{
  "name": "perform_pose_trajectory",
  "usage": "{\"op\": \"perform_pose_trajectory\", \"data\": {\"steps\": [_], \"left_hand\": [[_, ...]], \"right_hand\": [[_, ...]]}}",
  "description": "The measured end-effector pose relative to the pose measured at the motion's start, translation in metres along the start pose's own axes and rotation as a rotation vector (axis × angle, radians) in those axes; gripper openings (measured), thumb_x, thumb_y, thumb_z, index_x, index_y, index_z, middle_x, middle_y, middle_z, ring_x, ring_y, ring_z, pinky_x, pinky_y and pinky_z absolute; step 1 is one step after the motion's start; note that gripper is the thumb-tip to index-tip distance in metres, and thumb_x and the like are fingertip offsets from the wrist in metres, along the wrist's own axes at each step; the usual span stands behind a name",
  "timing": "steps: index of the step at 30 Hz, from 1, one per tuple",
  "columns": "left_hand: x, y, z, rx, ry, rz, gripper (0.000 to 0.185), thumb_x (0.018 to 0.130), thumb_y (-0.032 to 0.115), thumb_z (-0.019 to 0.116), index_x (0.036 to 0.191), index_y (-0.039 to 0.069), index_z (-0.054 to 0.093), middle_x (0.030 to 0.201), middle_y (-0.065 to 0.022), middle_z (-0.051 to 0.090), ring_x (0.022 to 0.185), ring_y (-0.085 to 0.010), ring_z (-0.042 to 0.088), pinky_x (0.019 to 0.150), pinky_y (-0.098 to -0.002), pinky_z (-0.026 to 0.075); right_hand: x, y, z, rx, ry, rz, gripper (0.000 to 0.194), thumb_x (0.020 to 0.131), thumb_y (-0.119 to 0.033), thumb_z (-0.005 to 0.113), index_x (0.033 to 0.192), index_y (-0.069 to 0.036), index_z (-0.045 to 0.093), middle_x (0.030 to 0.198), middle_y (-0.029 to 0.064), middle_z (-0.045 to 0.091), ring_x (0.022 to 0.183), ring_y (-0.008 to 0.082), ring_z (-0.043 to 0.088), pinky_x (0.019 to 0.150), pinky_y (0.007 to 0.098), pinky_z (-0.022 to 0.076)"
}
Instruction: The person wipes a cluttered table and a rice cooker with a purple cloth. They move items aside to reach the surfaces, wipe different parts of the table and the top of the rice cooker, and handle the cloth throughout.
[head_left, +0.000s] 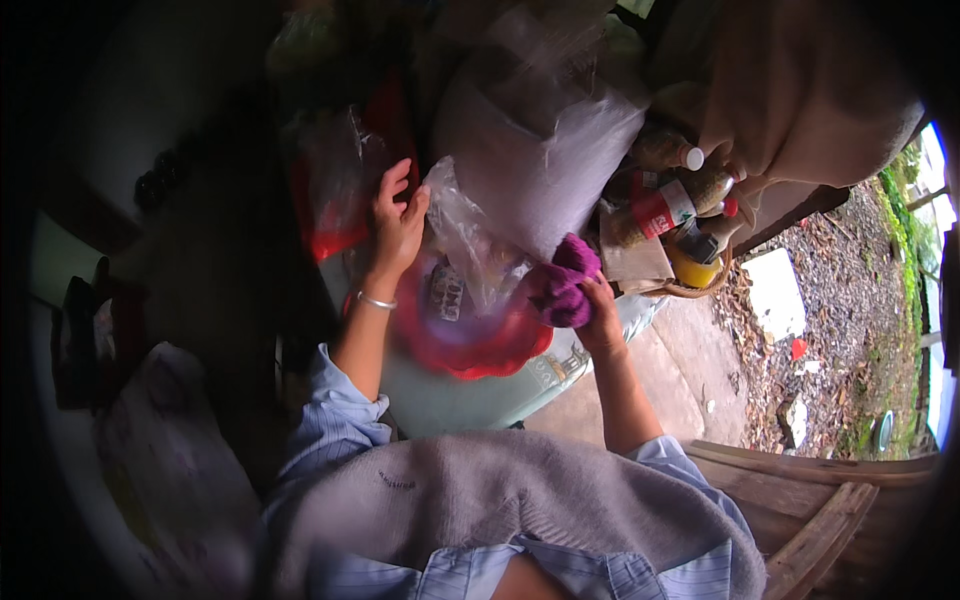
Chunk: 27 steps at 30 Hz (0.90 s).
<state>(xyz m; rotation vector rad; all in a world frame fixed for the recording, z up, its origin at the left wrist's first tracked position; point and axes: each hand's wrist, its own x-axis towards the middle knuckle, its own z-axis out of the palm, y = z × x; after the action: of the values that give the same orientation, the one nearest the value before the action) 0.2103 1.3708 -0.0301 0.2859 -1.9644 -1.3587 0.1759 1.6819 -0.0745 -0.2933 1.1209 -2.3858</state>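
My right hand (602, 321) grips a bundle of purple knitted or yarn material (566, 289) over the right side of a red tray with a scalloped rim (495, 366). To the left, my left hand (397, 217) is raised with its fingers apart and nothing visible in its palm. Its thumb is beside the top of a crumpled clear plastic bag (461, 225); whether they touch, I cannot tell. That bag hangs down over the tray. Inside the tray lies a small printed packet (448, 292), partly blurred. The tray rests on a table with a pale green cover (450, 405).
A large whitish sack (525, 172) stands behind the tray. On the right, a wicker basket (701, 289) holds several plastic bottles (664, 210) and a yellow item (691, 268). A red bag (330, 240) is at the left. Wooden boards (795, 502) lie low on the right.
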Motion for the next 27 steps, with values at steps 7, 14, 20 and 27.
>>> {"op": "perform_pose_trajectory", "data": {"steps": [7,14,20,27], "left_hand": [[-0.053,0.014,-0.012,0.082,0.012,0.13,0.033,0.093,0.018,0.065,0.123,0.007,0.062,0.12,-0.0079,0.065,0.109,-0.0224,0.061,0.089,-0.0349,0.047],[-0.068,-0.006,-0.005,0.28,-0.459,-0.161,0.031,0.088,0.025,0.071,0.108,0.002,0.064,0.096,-0.0159,0.068,0.09,-0.0238,0.065,0.076,-0.0343,0.05],[-0.038,-0.089,0.051,0.448,-0.287,0.063,0.039,0.08,0.03,0.073,0.099,-0.002,0.064,0.08,-0.0236,0.068,0.076,-0.0405,0.068,0.068,-0.045,0.054],[0.011,-0.055,0.074,-0.272,-0.276,-0.602,0.015,0.091,0.016,0.066,0.092,0.001,0.063,0.074,-0.0091,0.067,0.05,-0.0175,0.064,0.04,-0.0279,0.05]], "right_hand": [[-0.045,0.002,-0.012,0.046,0.0,0.029,0.049,0.097,-0.026,0.052,0.137,0.002,0.044,0.123,0.0157,0.062,0.109,0.0258,0.064,0.097,0.039,0.0512],[-0.076,0.016,-0.041,0.058,0.045,0.086,0.059,0.092,-0.044,0.052,0.129,0.003,0.054,0.113,0.0153,0.066,0.101,0.0279,0.065,0.089,0.042,0.0533],[-0.087,0.015,0.0,-0.116,-0.074,0.118,0.056,0.092,-0.029,0.059,0.134,0.005,0.046,0.12,0.0142,0.062,0.106,0.023,0.063,0.094,0.037,0.0522],[-0.098,0.011,0.013,-0.148,-0.061,0.147,0.06,0.091,-0.026,0.063,0.138,0.005,0.043,0.125,0.0147,0.061,0.112,0.0231,0.062,0.098,0.0368,0.0499]]}}
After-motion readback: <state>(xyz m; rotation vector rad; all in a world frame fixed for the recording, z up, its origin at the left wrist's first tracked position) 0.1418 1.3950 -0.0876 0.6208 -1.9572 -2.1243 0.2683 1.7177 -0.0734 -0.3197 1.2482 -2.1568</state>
